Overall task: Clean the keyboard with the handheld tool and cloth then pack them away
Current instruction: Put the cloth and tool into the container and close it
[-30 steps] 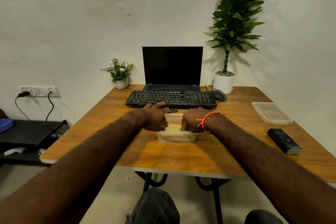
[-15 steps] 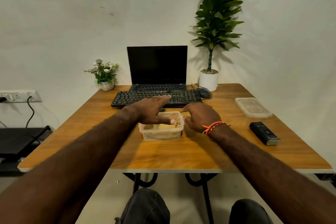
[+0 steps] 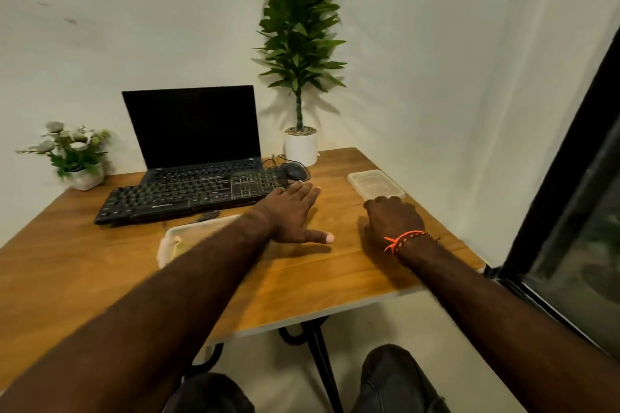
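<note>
Head view: compared with half a second earlier, both hands had been moved off the clear container (image 3: 201,231) toward the right of the frame. The left hand (image 3: 293,214) was seen flat above the table (image 3: 100,278) at centre, fingers straight and spread, holding nothing. The right hand (image 3: 394,220), with an orange wrist band (image 3: 404,240), was placed right of centre with fingers curled downward; whether anything was gripped beneath it could not be told, and the black handheld tool seen there earlier was hidden or out of sight. The container, with something yellow inside, was partly covered by the left forearm. The keyboard (image 3: 188,194) lay left of centre before the laptop (image 3: 191,127). The container's lid (image 3: 375,183) was seen just beyond the right hand. A mouse (image 3: 295,172), a tall potted plant (image 3: 300,43) and a small flower pot (image 3: 75,154) at mid left were also noted.
</note>
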